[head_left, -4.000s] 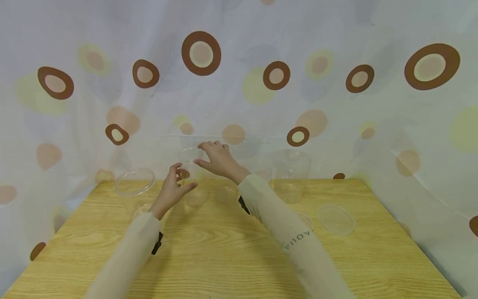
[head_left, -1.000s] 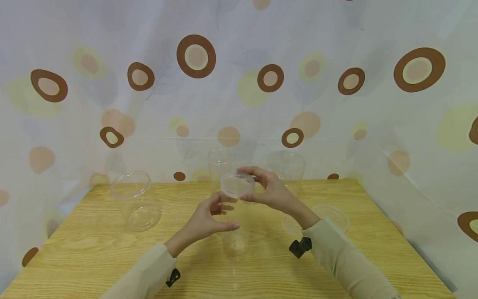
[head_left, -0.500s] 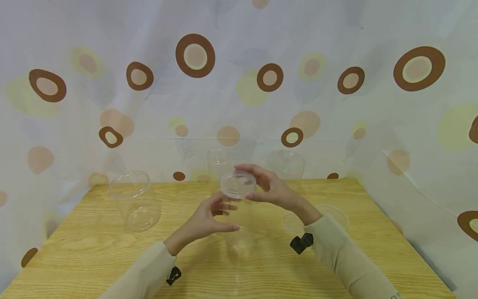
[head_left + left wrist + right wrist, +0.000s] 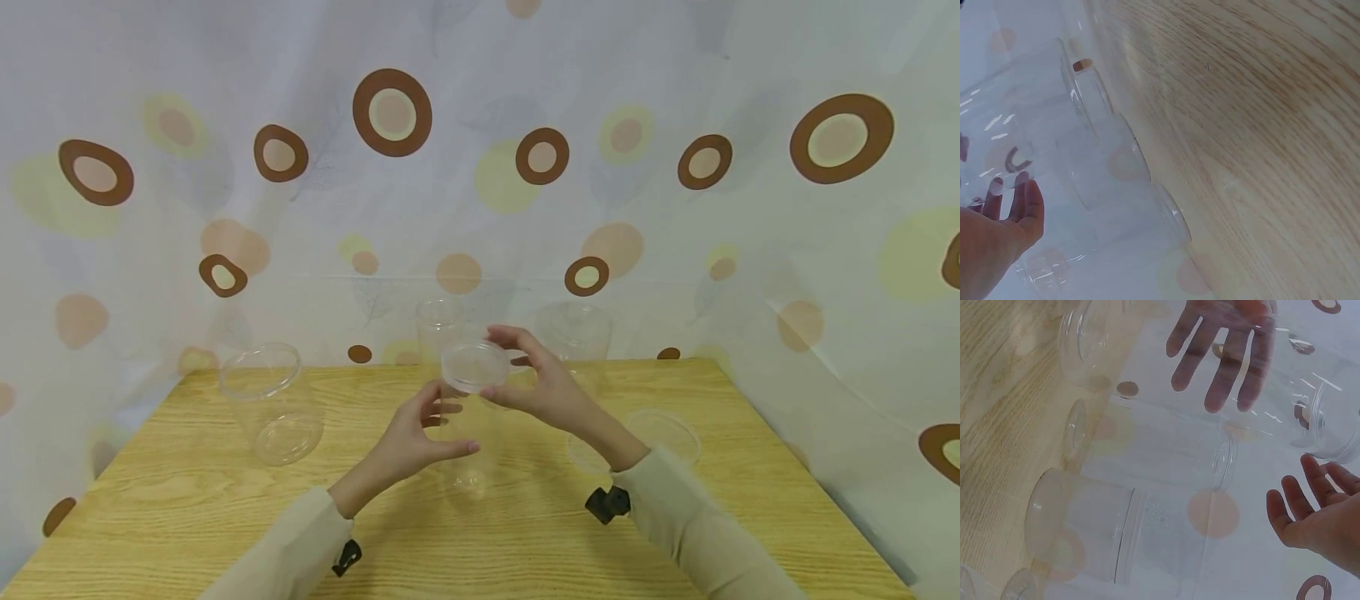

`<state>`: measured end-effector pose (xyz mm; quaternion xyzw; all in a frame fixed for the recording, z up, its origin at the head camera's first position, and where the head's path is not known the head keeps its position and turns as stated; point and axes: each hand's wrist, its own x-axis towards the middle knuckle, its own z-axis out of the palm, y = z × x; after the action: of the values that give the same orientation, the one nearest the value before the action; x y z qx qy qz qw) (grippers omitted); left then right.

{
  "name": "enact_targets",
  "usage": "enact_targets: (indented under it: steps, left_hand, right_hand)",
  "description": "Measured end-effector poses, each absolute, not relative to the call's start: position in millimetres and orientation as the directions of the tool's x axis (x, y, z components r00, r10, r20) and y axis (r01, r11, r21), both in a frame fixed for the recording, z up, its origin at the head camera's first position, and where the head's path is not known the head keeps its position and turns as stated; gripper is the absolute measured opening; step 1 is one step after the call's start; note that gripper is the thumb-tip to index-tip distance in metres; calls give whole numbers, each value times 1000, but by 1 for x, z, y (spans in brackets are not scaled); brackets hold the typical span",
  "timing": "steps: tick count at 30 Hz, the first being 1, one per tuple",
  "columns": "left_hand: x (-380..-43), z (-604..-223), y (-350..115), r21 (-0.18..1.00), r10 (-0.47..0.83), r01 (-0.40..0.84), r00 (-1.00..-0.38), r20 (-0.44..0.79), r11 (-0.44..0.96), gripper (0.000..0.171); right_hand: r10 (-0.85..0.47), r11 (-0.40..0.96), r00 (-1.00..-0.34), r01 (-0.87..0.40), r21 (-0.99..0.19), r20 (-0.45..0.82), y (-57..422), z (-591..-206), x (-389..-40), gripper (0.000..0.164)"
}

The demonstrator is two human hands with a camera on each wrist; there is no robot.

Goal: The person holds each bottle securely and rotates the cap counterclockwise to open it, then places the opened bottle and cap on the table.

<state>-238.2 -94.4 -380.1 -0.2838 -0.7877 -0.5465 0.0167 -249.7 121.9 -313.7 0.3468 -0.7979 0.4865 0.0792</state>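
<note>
In the head view, a tall clear plastic jar stands upright or slightly tilted between my hands; whether its base touches the table I cannot tell. My left hand grips its body, thumb on the near side and fingers behind, seen through the wall in the right wrist view. A clear round lid sits at the jar's mouth. My right hand holds that lid by its right edge, thumb in front and fingers behind. From the right wrist, the right fingertips are at the rim. How firmly the lid is seated is unclear.
A wide open clear jar leans in view at the left of the wooden table. Behind my hands are a narrow clear jar and a wider one. Two flat clear discs lie at the right. A patterned cloth hangs behind.
Four seconds ago both hands were farther back and left, around a clear jar. Since then jar and lid have come nearer; in the last half second the right fingers have shifted round the lid's edge.
</note>
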Motion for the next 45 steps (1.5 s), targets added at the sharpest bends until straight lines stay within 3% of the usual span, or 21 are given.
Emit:
enact_targets:
  steps: [6, 13, 19, 25, 36, 45]
  left_hand:
    - [-237, -380, -95, 858, 441, 455, -838, 323, 237, 67]
    - [-231, -371, -98, 883, 530, 432, -800, 281, 182, 71]
    - [-221, -357, -99, 882, 559, 438, -782, 277, 175, 73]
    - [-221, -356, -99, 879, 545, 437, -791, 277, 188, 72]
    - [-221, -357, -100, 877, 517, 437, -807, 285, 200, 68]
    - [-220, -357, -101, 878, 523, 437, -804, 283, 196, 68]
  right_hand:
    - [-492, 291, -737, -641, -710, 463, 121, -314, -251, 61]
    - [-714, 111, -612, -577, -809, 339, 134, -309, -264, 60]
    - [-785, 49, -545, -527, -848, 294, 138, -306, -270, 64]
    - [-738, 98, -578, -603, -792, 348, 135, -306, -265, 70]
    - [-482, 293, -716, -675, -677, 505, 120, -316, -248, 70]
    - [-459, 313, -729, -667, -676, 507, 120, -317, -247, 59]
